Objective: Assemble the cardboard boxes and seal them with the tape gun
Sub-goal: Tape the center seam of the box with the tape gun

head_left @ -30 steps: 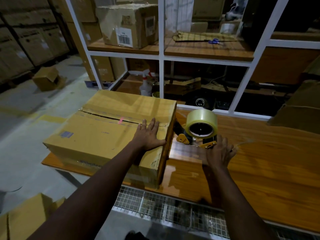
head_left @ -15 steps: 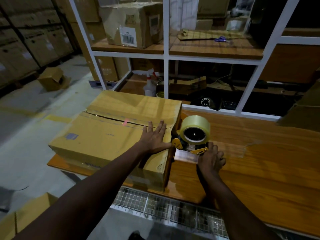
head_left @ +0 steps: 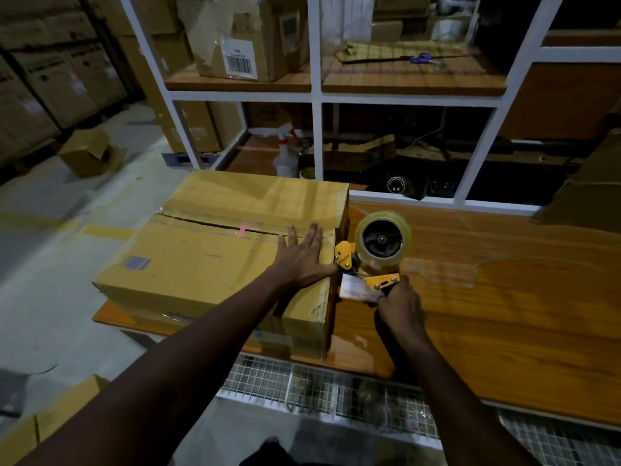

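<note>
At the left end of a wooden surface (head_left: 504, 297), a closed cardboard box (head_left: 201, 264) with top flaps shut along a dark seam; flat on its lid near the right edge, the left hand (head_left: 302, 260), fingers straight and spread; just beside that edge, a yellow tape gun (head_left: 373, 257) with a clear roll, held by the handle in the curled fingers of the right hand (head_left: 400, 304); behind, white shelving (head_left: 316, 129) with a spray bottle (head_left: 285, 159).

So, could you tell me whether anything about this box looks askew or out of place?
Yes: the top seam of the cardboard box gapes toward its left end, so the box is not closed evenly.
</note>
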`<act>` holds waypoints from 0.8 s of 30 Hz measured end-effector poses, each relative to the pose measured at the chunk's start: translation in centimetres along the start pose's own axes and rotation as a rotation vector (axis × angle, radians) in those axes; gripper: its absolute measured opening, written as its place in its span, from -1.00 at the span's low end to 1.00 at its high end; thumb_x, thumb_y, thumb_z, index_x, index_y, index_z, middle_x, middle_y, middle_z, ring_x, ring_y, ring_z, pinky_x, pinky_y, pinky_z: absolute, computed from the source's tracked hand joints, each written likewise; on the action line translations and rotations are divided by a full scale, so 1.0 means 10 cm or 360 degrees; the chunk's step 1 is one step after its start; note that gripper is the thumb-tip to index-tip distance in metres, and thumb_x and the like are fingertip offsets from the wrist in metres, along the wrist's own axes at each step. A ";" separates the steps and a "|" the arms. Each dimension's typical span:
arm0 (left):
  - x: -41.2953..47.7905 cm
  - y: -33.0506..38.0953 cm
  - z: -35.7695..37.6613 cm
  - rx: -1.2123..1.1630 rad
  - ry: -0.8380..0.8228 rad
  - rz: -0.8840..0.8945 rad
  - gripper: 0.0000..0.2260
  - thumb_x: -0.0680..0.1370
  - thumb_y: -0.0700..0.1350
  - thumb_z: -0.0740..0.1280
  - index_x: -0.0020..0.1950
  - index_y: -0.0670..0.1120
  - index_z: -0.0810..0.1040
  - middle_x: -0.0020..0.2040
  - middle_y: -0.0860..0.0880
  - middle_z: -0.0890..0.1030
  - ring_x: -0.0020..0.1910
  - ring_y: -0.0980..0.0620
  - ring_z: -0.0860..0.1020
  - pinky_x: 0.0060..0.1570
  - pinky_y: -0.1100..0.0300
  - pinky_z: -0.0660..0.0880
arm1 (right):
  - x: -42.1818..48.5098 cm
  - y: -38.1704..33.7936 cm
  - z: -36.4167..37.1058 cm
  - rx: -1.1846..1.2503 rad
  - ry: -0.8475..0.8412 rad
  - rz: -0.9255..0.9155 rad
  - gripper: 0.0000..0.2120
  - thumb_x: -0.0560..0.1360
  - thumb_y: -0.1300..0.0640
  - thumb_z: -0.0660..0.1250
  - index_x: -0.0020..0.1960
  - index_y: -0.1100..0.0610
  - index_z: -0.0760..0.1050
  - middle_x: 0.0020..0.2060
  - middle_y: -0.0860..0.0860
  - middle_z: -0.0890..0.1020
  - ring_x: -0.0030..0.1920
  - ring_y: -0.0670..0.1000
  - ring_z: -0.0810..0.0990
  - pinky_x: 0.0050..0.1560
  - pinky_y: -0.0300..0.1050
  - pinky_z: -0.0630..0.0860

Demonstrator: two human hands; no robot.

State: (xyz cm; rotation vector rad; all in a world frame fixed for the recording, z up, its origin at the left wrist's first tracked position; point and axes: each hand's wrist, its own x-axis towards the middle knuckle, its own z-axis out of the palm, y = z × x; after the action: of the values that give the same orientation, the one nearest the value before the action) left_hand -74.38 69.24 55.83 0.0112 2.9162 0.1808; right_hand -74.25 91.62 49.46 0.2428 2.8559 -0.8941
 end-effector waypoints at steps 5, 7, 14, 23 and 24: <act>0.00 0.00 0.00 -0.0018 -0.0007 -0.0024 0.03 0.33 0.53 -0.10 0.62 -0.09 -0.18 0.62 -0.08 -0.20 0.54 -0.40 -0.16 0.46 -0.32 -0.10 | -0.08 -0.02 0.05 0.0356 -0.0318 0.0136 -0.83 0.42 0.10 0.37 -0.02 0.14 0.51 -0.18 0.10 0.67 -0.24 0.13 0.67 -0.17 0.13 0.65; -0.01 0.01 0.00 -0.0015 0.0024 -0.0038 0.04 0.33 0.54 -0.11 0.62 -0.09 -0.17 0.62 -0.08 -0.19 0.54 -0.39 -0.15 0.46 -0.32 -0.10 | -0.15 -0.01 0.08 0.0404 -0.0296 0.0149 -0.81 0.43 0.06 0.37 0.00 0.11 0.50 -0.15 0.10 0.68 -0.21 0.14 0.68 -0.15 0.14 0.65; -0.05 0.00 0.00 -0.0037 0.0089 -0.0008 -0.03 0.35 0.52 -0.09 0.62 0.01 -0.19 0.63 -0.10 -0.16 0.54 -0.41 -0.13 0.47 -0.32 -0.08 | 0.07 0.12 -0.21 -0.0017 0.0251 0.0113 -0.68 0.48 0.17 0.29 0.21 0.01 0.37 0.24 0.09 0.49 0.25 0.31 0.34 0.21 0.27 0.32; -0.05 0.03 -0.05 0.0067 0.0066 0.0003 -0.17 0.43 0.48 -0.04 0.60 0.17 -0.21 0.62 -0.13 -0.17 0.52 -0.45 -0.14 0.48 -0.30 -0.10 | 0.20 0.34 -0.43 -0.0069 0.0509 -0.0171 -0.77 0.43 0.14 0.30 0.08 0.06 0.39 0.05 0.11 0.56 0.10 0.31 0.44 0.12 0.29 0.38; -0.05 0.03 -0.05 0.0049 0.0059 0.0008 -0.15 0.40 0.48 -0.06 0.60 0.17 -0.21 0.62 -0.13 -0.18 0.52 -0.45 -0.14 0.49 -0.30 -0.10 | 0.17 0.31 -0.44 -0.0178 0.0469 -0.0176 -0.71 0.45 0.14 0.32 0.15 0.07 0.39 0.11 0.11 0.53 0.14 0.31 0.41 0.14 0.27 0.37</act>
State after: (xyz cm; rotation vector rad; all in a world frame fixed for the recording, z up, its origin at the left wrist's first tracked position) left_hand -73.98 69.44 56.50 0.0206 2.9560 0.1381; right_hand -75.70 96.86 50.99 0.2228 3.2080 -0.7705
